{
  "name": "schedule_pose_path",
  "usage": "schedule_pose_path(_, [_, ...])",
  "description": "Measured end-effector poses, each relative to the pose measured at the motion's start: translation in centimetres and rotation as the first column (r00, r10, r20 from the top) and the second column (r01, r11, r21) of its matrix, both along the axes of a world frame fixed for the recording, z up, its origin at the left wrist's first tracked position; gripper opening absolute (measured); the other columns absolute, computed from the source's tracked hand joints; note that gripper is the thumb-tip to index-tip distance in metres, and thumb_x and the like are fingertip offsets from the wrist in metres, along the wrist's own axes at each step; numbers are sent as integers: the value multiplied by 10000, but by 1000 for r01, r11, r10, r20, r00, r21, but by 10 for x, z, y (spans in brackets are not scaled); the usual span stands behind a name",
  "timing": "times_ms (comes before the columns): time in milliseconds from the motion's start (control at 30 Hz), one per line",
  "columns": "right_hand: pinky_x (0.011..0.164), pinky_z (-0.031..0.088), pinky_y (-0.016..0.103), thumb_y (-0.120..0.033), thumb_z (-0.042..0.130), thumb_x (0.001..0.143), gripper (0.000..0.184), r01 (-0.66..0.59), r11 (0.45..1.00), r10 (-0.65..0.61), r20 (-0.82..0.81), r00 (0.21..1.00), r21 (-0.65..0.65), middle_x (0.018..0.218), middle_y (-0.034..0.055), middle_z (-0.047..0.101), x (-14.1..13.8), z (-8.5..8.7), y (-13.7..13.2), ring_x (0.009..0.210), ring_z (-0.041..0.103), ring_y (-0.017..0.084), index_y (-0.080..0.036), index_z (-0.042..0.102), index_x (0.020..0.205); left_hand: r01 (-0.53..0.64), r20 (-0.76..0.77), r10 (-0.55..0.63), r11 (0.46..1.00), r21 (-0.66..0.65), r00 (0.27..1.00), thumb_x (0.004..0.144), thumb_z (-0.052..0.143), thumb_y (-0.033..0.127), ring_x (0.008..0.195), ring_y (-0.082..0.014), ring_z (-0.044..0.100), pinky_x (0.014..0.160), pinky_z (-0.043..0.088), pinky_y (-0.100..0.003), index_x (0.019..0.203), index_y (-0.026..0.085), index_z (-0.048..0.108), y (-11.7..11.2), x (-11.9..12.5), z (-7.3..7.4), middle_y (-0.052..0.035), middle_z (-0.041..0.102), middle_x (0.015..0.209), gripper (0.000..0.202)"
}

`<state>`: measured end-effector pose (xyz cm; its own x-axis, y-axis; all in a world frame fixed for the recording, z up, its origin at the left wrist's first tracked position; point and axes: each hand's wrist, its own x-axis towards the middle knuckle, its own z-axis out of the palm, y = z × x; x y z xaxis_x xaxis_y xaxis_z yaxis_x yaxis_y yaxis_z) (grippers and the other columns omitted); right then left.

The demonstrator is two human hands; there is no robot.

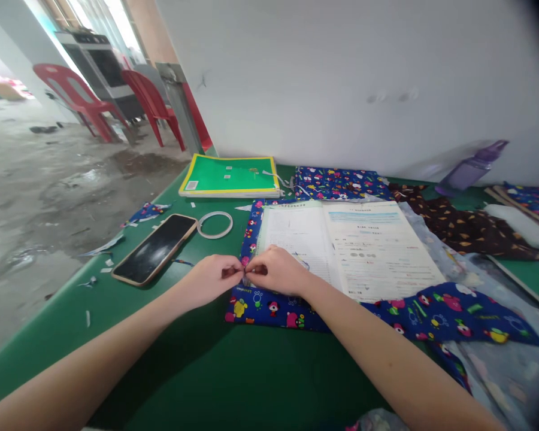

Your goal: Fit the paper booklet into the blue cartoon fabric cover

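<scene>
Green tabletop [188,365]: carries blue cartoon-print fabric sheet [263,314], long axis left to right; upon sheet: open white-paged paper book [379,245], spine pointing away from wearer; left hand [209,278] and right hand [281,269]: fingers meeting, both pinching sheet's left edge

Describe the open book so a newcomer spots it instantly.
Start at the green table against the white wall. Near its far side, find the blue cartoon-print material with the open book lying on it. Its printed pages show, whereas the neighbouring green book with yellow edges is closed.
</scene>
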<state>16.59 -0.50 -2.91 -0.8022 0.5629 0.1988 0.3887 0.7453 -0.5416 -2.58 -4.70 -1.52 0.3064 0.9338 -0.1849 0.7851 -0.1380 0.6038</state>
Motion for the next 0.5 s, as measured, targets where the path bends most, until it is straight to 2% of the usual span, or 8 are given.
schedule_pose_path(500, [707, 356, 247, -244, 501, 831, 177, -8, 1000, 8, 23, 1000, -4, 606, -35, 590, 0, 4, 0, 544, 455, 86, -197, 663, 775, 2, -2, -2, 1000, 15, 1000, 803, 463, 361, 545, -127, 506, 507, 310, -224, 778, 191, 627, 0, 0, 0, 20, 595, 608, 238])
